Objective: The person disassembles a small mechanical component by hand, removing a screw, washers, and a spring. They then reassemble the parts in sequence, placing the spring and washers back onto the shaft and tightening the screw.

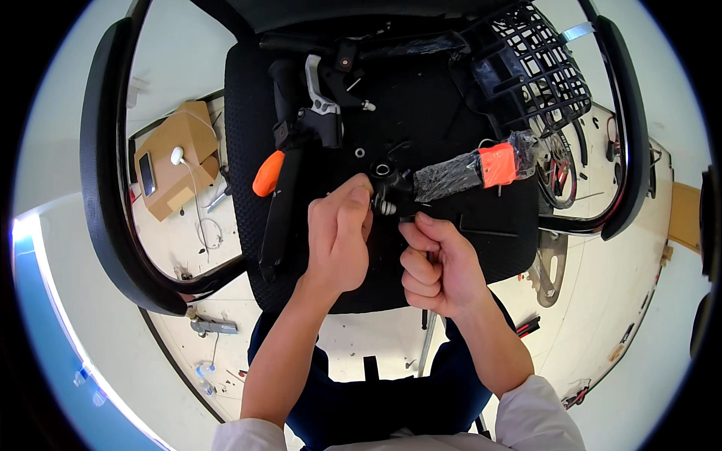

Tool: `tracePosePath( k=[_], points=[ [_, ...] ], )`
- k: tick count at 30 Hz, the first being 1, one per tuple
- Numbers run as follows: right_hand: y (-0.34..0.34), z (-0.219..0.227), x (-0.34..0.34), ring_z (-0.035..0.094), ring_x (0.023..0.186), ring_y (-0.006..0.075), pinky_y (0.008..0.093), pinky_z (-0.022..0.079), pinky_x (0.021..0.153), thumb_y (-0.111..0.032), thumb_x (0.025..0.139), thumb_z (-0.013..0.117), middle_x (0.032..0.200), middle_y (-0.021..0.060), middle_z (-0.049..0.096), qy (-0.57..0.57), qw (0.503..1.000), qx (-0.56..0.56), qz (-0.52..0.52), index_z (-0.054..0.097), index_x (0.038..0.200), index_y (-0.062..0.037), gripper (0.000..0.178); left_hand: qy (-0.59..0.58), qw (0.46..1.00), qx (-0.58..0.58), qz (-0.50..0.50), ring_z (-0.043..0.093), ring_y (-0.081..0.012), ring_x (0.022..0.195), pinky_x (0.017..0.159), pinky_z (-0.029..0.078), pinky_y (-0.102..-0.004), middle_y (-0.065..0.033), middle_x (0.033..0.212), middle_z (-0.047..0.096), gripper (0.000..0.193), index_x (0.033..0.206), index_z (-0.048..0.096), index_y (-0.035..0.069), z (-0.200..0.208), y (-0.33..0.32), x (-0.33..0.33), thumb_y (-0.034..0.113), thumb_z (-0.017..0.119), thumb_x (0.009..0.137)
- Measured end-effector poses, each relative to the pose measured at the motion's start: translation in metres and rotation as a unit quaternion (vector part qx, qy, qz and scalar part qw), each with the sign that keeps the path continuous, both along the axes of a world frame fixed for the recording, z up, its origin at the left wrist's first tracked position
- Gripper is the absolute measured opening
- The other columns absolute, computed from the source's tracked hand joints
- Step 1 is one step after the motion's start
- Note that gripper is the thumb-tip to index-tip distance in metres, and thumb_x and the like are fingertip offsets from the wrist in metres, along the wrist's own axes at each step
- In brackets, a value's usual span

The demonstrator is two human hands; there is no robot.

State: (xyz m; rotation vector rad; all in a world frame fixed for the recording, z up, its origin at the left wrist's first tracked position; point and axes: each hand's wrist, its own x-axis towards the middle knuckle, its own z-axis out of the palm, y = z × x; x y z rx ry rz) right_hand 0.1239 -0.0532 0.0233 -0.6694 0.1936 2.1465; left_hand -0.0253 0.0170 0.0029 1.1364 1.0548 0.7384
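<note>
The left hand (338,234) is curling its fingers against the left side of a black fitting (389,179); the contact area is hidden, so whether they are gripping it cannot be told. The right hand (444,264) is clenching its fingers around a small dark item (407,219), mostly concealed, with one end showing between thumb and forefinger. The black fitting is lying on the black chair seat (500,259), just ahead of and between the hands, its round opening facing up. Silver hardware (385,207) is sitting at its near side. A silver washer (359,152) is resting beyond the left hand. An L-shaped key (489,231) is lying to the right of the right hand. A bubble-wrapped package (449,177) with an orange patch is occupying the area right of the fitting. A black lattice basket (519,105) is standing at the far right.
</note>
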Motion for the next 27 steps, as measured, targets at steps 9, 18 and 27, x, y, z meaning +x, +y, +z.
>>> tracePosePath(
  k=[9, 18, 27],
  points=[
    [-0.0043, -0.0057, 0.0034, 0.011, 0.035, 0.0053, 0.0217, 0.009, 0.031, -0.04, 0.1, 0.036, 0.047, -0.0074, 0.017, 0.096, 0.995, -0.019, -0.023, 0.028, 0.067, -0.0207, 0.039, 0.024, 0.97, 0.232, -0.064, 0.036, -0.0157, 0.038, 0.04, 0.028, -0.0294, -0.0069, 0.05, 0.033, 0.03, 0.068, 0.045, 0.002, -0.0014, -0.0046, 0.0035, 0.018, 0.042, 0.094],
    [-0.0054, -0.003, 0.0061, 0.011, 0.034, 0.0054, 0.0219, 0.008, 0.031, -0.039, 0.1, 0.037, 0.046, -0.0076, 0.016, 0.12, 0.992, -0.021, -0.026, 0.028, 0.067, -0.0206, 0.039, 0.028, 0.972, 0.231, -0.044, 0.038, -0.0155, 0.037, 0.04, 0.028, -0.0293, -0.0054, 0.048, 0.034, 0.032, 0.07, 0.046, 0.002, -0.0029, -0.0041, -0.0008, 0.021, 0.042, 0.095],
    [-0.0055, -0.0037, 0.0047, 0.01, 0.034, 0.0058, 0.022, 0.008, 0.031, -0.04, 0.1, 0.037, 0.046, -0.0075, 0.016, 0.123, 0.992, -0.02, -0.029, 0.028, 0.067, -0.0205, 0.039, 0.026, 0.976, 0.21, -0.055, 0.036, -0.014, 0.038, 0.04, 0.027, -0.029, -0.005, 0.049, 0.032, 0.031, 0.072, 0.047, 0.001, -0.0048, -0.0054, 0.0006, 0.02, 0.041, 0.095]
  ],
)
